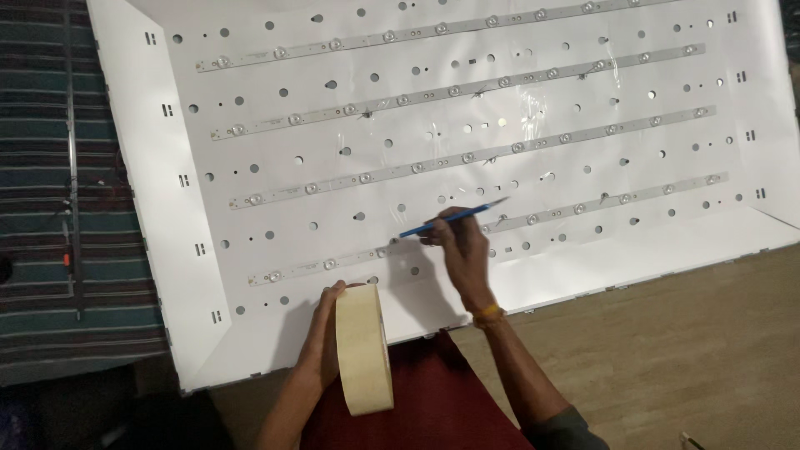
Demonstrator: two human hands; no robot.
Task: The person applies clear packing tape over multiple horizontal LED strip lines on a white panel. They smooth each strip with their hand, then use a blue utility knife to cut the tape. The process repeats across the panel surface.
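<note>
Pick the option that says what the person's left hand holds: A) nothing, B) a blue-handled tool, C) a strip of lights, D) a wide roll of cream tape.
D: the left hand grips a wide roll of cream tape standing on edge at the white panel's near rim, while the right hand holds the blue-handled tool over the lowest light strip.

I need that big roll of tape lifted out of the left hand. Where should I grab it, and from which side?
Probably best to take the tape roll by its flat faces near the lower end, coming from the right. It stands on edge, and the left hand covers its upper left side, fingers curled over the top. The right hand holds a blue-handled tool.
</note>
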